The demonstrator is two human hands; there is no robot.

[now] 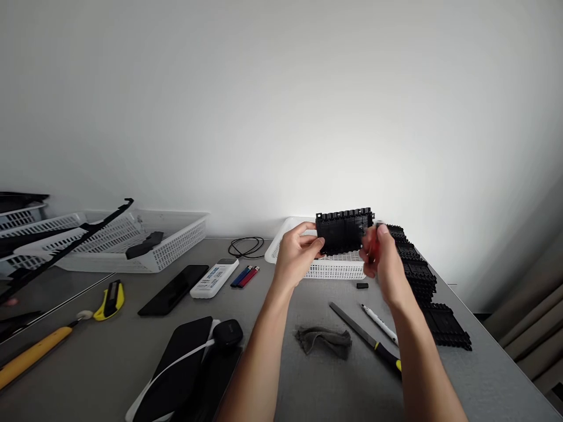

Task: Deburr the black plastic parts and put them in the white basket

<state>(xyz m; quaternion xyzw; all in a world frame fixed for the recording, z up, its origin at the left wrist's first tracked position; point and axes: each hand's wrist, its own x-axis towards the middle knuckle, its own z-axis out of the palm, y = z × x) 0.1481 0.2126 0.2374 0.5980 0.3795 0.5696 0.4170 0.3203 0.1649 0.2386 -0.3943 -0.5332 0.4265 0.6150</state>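
Note:
My left hand (299, 253) grips the left edge of a black ribbed plastic panel (341, 233) between thumb and fingers. The panel is held upright above a white basket, its toothed edge on top. At the panel's right end, my right hand (385, 258) is closed around a small red object (373, 246) with a metal-looking top. Motion blur and the fingers hide its kind. Behind my right forearm, stacks of similar black panels (416, 269) line the table's right side.
A white basket (334, 271) stands behind my hands. Nearer lie a file (352, 322), a white marker (378, 322), its black cap (362, 285) and a grey cloth (323, 340). Leftward are two lighters (245, 276), a white box (214, 278), a phone (173, 290) and a yellow cutter (109, 300).

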